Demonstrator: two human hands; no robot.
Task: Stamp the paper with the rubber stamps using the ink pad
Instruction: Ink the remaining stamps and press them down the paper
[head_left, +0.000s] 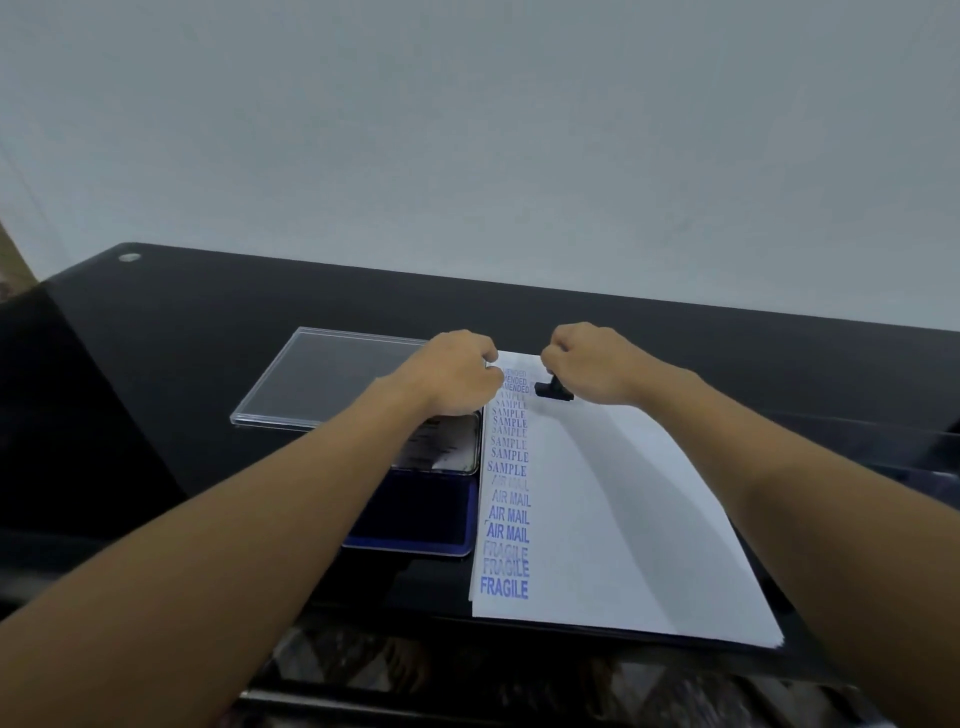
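A white paper (623, 519) lies on the black table, with a column of blue prints along its left edge reading AMENDED, SAMPLE, AIR MAIL and FRAGILE. My right hand (592, 364) grips a black rubber stamp (555, 389) that stands on the paper's far end, just right of the AMENDED prints. My left hand (452, 374) rests with curled fingers at the paper's far left corner; whether it pinches the sheet is hidden. The open blue ink pad (421, 514) sits left of the paper, partly under my left forearm.
The ink pad's metal lid (452, 452) stands open behind the pad. A clear plastic case (332, 379) lies on the black table (208, 322) at the far left. The table's near edge runs just below the paper, and a pale wall rises behind.
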